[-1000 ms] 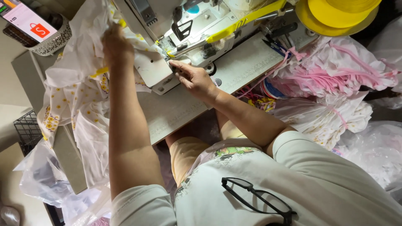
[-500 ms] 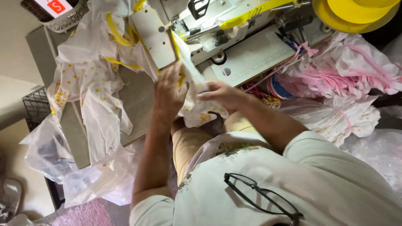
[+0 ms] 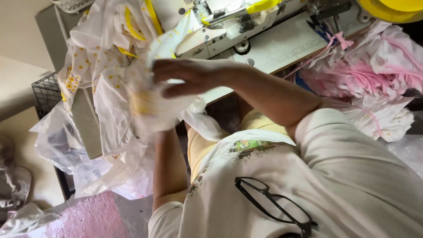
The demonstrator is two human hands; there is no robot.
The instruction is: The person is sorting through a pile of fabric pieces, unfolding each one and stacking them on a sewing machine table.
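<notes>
- Glasses (image 3: 273, 203) hang on shirt, nearest.
- Left hand hidden under white cloth (image 3: 150, 103); grip can't tell.
- Right hand (image 3: 194, 77) fingers pinching cloth, centre-left, in front of table edge.
- Pink pile (image 3: 374, 75) right; sewing machine (image 3: 229, 22) far.
- Since earlier: hands and cloth shifted left, cloth bunched.

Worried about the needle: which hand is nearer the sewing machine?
Right. The right hand grips the white cloth just in front of the sewing machine; the left arm is farther back, its hand hidden under that cloth.
</notes>
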